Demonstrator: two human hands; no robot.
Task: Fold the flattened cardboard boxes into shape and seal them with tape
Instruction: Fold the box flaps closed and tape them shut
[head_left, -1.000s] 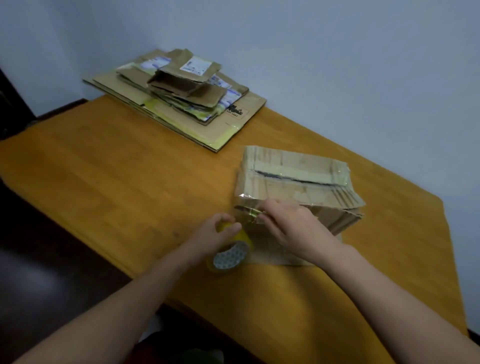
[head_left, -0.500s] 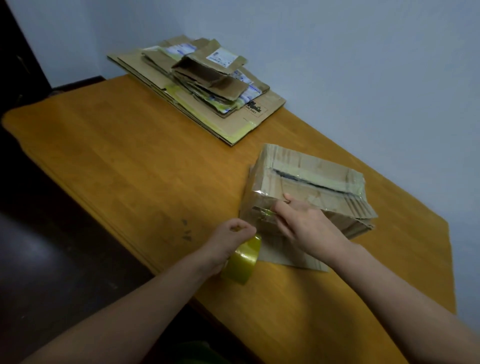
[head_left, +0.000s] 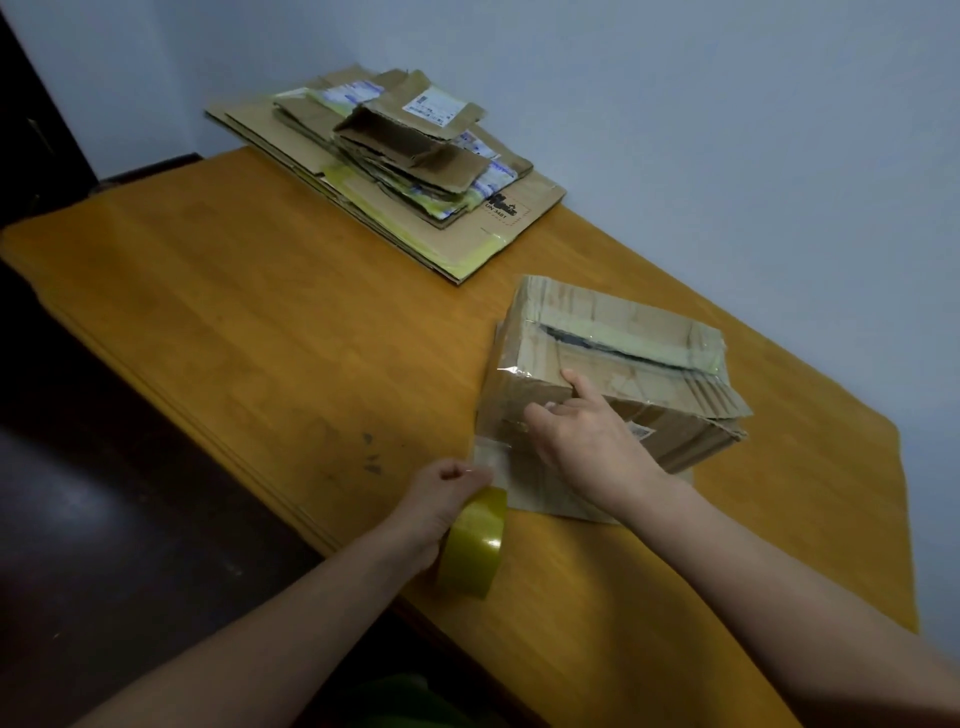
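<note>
Left hand (head_left: 447, 488) fingers curled round the yellow tape roll (head_left: 472, 545) at the tabletop's (head_left: 260, 312) near edge, clear strip (head_left: 491, 452) running to the half-sealed cardboard box (head_left: 649, 364) mid-tabletop, right hand (head_left: 587, 441) pressing it with straight fingers, apparently on the tape end; a slack or skewed pull may wrinkle the strip or drag the box.

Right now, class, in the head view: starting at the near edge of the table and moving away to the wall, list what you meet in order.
tape roll held by the left hand → folded box under the right hand → stack of flattened cardboard → wall
</note>
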